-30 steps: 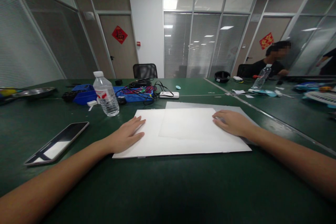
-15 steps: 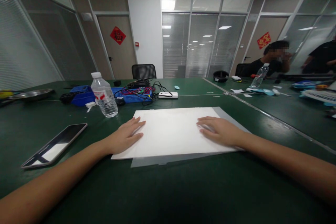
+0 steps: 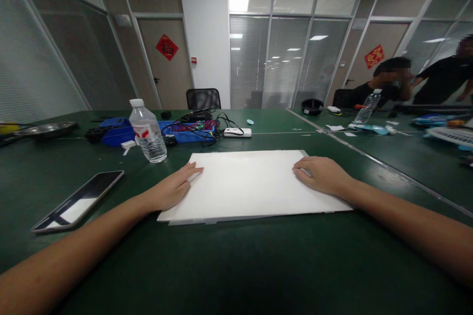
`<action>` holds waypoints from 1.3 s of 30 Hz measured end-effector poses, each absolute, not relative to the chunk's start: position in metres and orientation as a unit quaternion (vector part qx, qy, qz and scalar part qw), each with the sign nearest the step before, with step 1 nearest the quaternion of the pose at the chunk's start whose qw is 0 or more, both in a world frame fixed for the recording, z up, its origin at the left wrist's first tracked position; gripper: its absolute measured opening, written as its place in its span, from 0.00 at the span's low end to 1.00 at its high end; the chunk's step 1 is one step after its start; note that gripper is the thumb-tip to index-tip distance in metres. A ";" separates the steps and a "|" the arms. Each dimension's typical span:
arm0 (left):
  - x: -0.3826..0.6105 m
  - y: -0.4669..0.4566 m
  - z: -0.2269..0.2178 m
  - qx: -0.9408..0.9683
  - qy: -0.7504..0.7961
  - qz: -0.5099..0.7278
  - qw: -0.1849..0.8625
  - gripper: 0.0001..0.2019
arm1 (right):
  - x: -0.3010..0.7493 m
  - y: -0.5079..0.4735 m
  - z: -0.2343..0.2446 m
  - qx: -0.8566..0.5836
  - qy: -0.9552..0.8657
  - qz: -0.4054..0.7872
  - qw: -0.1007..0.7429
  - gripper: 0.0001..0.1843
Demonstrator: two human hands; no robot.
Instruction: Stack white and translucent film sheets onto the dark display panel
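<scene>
A white sheet of paper (image 3: 244, 184) lies flat on the green table in front of me. Under it a translucent grey sheet (image 3: 210, 220) shows as a thin strip along the near edge. My left hand (image 3: 173, 189) rests on the paper's left edge, index finger stretched out and thumb apart. Over the right edge lies my right hand (image 3: 325, 174); its fingers are bent and close together, their tips on the paper, the thumb a little apart. Neither hand lifts anything.
A phone (image 3: 79, 202) lies at the left. Behind it stands a water bottle (image 3: 148, 133). Farther back are a blue tray of cables (image 3: 185, 132), a white device (image 3: 237, 132) and a pan (image 3: 51, 129). Two people are at the far right, near another bottle (image 3: 367, 107).
The grey sheet now sticks out less at the near and right edges of the paper. My right hand has shifted rightward and its fingers have drawn in. My left hand has slid slightly left.
</scene>
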State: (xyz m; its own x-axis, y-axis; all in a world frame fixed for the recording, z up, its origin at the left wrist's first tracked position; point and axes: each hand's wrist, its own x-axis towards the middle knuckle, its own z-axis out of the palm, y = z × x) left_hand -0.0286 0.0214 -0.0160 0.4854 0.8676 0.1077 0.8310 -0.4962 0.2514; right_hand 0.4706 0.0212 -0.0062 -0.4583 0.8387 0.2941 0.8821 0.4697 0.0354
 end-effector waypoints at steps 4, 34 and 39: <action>-0.032 0.022 -0.016 0.847 0.505 0.123 0.111 0.31 | 0.469 0.021 -0.011 -0.500 -0.853 -0.078 0.128 0.25; -0.027 0.018 -0.015 0.846 0.509 0.098 0.129 0.37 | 0.442 -0.002 -0.014 -0.533 -0.838 -0.050 0.107 0.37; -0.026 0.019 -0.017 0.849 0.506 0.103 0.114 0.37 | 0.441 -0.002 -0.015 -0.542 -0.833 -0.060 0.091 0.38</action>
